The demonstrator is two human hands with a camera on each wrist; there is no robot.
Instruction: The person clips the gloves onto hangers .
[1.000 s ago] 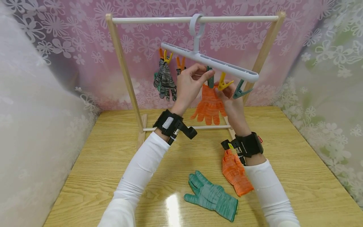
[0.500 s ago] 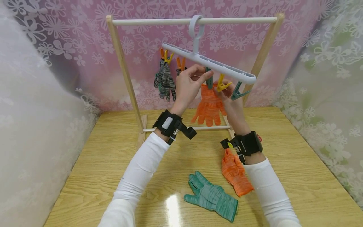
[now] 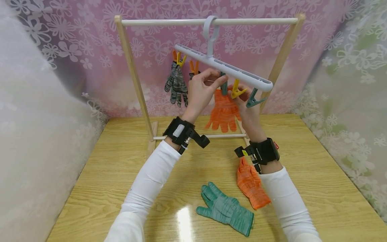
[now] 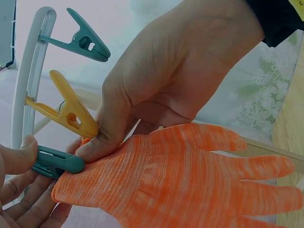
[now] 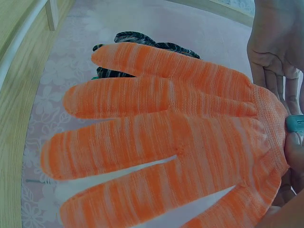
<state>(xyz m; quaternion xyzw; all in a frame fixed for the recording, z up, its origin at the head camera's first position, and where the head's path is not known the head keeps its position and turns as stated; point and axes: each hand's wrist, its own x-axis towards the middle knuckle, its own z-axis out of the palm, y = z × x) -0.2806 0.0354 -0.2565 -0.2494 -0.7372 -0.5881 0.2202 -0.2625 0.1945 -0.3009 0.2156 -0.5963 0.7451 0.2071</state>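
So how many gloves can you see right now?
4: a grey striped glove and an orange glove hang from the clip hanger; a green glove and another orange glove lie on the table.

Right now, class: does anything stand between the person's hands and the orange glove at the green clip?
Nothing visible does. The left hand pinches the green clip at the cuff of the orange glove, and the right hand presses its thumb on that cuff directly.

Right sleeve (image 3: 284,198) hides part of table's orange glove (image 3: 251,186).
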